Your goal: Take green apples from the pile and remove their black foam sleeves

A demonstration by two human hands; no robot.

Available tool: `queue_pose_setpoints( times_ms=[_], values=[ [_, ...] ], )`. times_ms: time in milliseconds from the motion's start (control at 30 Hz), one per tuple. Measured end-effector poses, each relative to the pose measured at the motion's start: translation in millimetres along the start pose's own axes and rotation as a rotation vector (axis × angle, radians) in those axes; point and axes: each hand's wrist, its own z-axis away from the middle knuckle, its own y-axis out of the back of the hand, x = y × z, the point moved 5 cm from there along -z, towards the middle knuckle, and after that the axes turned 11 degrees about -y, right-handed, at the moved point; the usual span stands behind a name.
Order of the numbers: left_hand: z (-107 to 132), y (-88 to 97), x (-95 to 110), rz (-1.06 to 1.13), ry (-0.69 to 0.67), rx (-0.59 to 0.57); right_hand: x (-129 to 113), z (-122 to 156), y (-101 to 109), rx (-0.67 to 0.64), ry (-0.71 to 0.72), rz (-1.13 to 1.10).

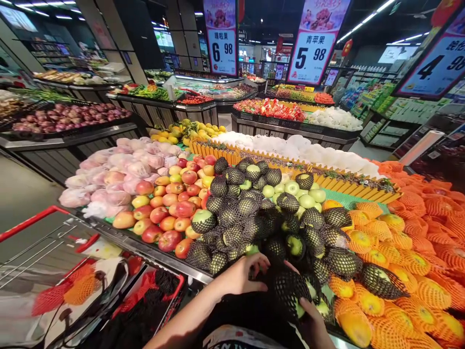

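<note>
My left hand reaches in from the lower middle with its fingers curled round a green apple in a black foam net at the near edge of the pile of netted green apples. My right hand comes up from the bottom edge. It grips another netted green apple from below. Both hands are at the front of the fruit stand, close together.
Red and yellow apples lie left of the green pile; oranges in orange nets lie to the right. Pink-bagged fruit is further left. A red-handled shopping cart with nets inside stands at lower left. Price signs hang overhead.
</note>
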Motion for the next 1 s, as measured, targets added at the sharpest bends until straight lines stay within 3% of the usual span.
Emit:
queue_pose_setpoints(
  times_ms=[100, 200, 367, 500, 633, 833, 1000],
  values=[
    [20.0, 31.1, 14.0, -0.072, -0.154, -0.050, 9.4, -15.5, -35.0, -0.081, -0.130, -0.123],
    [37.2, 49.4, 16.1, -0.088, -0.274, -0.114, 18.3, -29.9, -74.5, -0.165, -0.186, -0.220],
    [57.9, 78.6, -9.5, -0.162, -0.237, -0.005, 36.4, -54.2, -133.4, -0.265, -0.215, -0.298],
    [72.8, 102.1, -23.5, -0.271, -0.187, 0.018, 41.2, -63.3, -159.1, -0.366, -0.246, -0.332],
    [74.9, 118.4, -23.3, -0.234, -0.229, 0.040, 33.4, -64.3, -172.1, -0.456, -0.198, -0.333],
    [37.3, 137.6, -10.8, -0.218, -0.444, 0.151, 28.7, -70.2, -171.6, -0.476, 0.041, -0.281],
    [-46.7, 178.4, 12.7, -0.575, -0.482, 0.334, 35.8, -64.1, -163.0, -0.429, 0.107, -0.377]
  ],
)
